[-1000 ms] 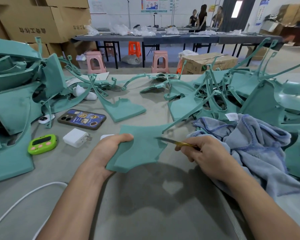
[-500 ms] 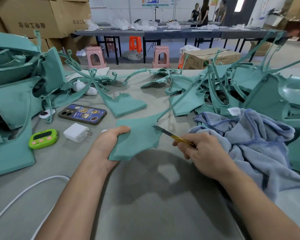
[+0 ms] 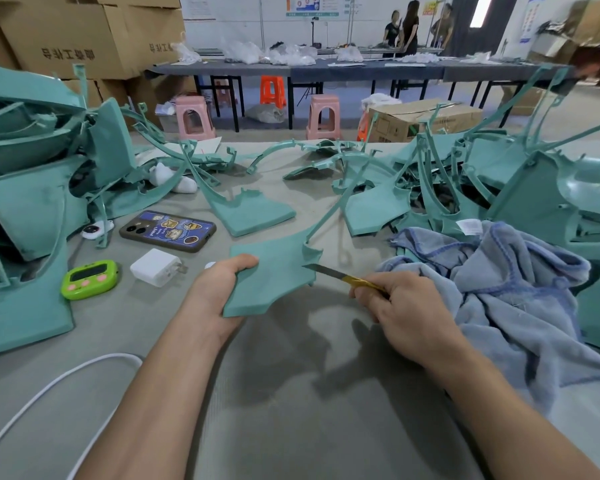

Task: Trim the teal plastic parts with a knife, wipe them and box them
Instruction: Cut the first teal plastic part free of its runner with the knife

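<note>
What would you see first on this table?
Teal plastic everywhere: a left pile and a right pile crowd the table. In the middle, the left hand holds a flat teal part while the right hand puts a knife to its edge. A bright green timer sits front-left, a blue cloth on the right.

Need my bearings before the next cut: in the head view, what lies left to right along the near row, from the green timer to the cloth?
green timer → white charger → left hand → teal part → knife → right hand → blue cloth
</note>
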Demonstrator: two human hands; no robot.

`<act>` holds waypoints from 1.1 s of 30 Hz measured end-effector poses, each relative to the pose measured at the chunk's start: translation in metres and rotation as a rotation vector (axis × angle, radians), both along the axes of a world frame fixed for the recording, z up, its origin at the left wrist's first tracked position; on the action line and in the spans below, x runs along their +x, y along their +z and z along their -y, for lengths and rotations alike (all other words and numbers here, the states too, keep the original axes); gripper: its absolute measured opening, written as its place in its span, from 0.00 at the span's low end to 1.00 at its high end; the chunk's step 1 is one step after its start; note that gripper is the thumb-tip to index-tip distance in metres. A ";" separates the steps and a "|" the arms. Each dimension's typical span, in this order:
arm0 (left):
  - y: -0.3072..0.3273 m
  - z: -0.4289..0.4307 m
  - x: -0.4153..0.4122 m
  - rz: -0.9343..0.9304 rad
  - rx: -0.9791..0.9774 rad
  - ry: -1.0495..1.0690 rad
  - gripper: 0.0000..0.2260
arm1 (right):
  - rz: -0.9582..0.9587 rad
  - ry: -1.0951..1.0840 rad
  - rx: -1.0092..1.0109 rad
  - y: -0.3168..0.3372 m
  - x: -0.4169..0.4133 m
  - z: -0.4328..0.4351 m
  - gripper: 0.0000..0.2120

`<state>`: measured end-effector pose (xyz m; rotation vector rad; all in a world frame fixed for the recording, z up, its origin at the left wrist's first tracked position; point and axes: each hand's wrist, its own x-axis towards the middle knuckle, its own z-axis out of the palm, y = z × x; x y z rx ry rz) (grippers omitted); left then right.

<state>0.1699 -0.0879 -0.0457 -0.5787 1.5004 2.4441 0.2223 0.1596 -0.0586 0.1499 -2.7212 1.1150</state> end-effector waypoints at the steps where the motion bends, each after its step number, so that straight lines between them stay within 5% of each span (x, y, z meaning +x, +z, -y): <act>1: 0.000 0.001 0.000 0.001 0.002 0.000 0.20 | 0.001 0.012 -0.004 0.000 0.001 0.001 0.10; 20: -0.004 0.000 0.003 -0.021 -0.037 -0.022 0.17 | 0.102 0.115 -0.179 0.000 -0.003 -0.004 0.10; 23: -0.004 -0.001 0.004 -0.019 -0.029 -0.021 0.16 | 0.080 -0.021 -0.220 0.000 -0.006 -0.005 0.12; 28: -0.005 -0.007 0.002 -0.044 -0.028 0.075 0.21 | 0.037 -0.008 -0.232 0.003 -0.001 -0.001 0.13; 33: -0.008 -0.015 0.000 -0.066 0.028 0.204 0.14 | -0.027 0.006 -0.207 0.002 0.004 0.011 0.14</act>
